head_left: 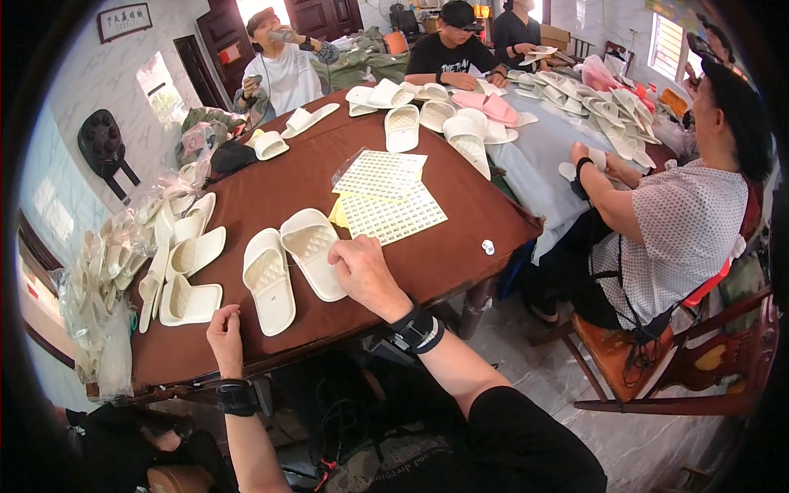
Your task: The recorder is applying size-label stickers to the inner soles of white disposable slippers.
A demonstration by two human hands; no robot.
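Nearest to us is the black cloth T-shirt [526,444] of the person, on the near side of the pair of cream slippers with quilted soles [271,283], which we take as our landmark. This pair lies flat on the counter covered with brown cloth [468,205], close to its near edge.

The right hand [367,273] is at the right side of the pair; its fingers are bent and nearly together, over the edge of the right slipper. We cannot tell if they grip it, or pinch something small. The left hand [224,333] is to the left of the pair, near the counter edge, with fingers loosely curled; we see nothing in it, but its palm is hidden.

In our judgement, a careless push toward the body could drop the pair over the edge, because little cloth is left there. The white label sheets with yellow backing [394,205], to the right of the pair and beyond it, lie loosely overlapped, so a passing sleeve or wrist could make them slide.

Well to the left of the pair is a clear plastic bag [103,316]; through its film we see several pale slippers. It hangs partly over the counter side, so its weight might pull it down. Loose cream slippers [197,253] lie between this bag and the pair.
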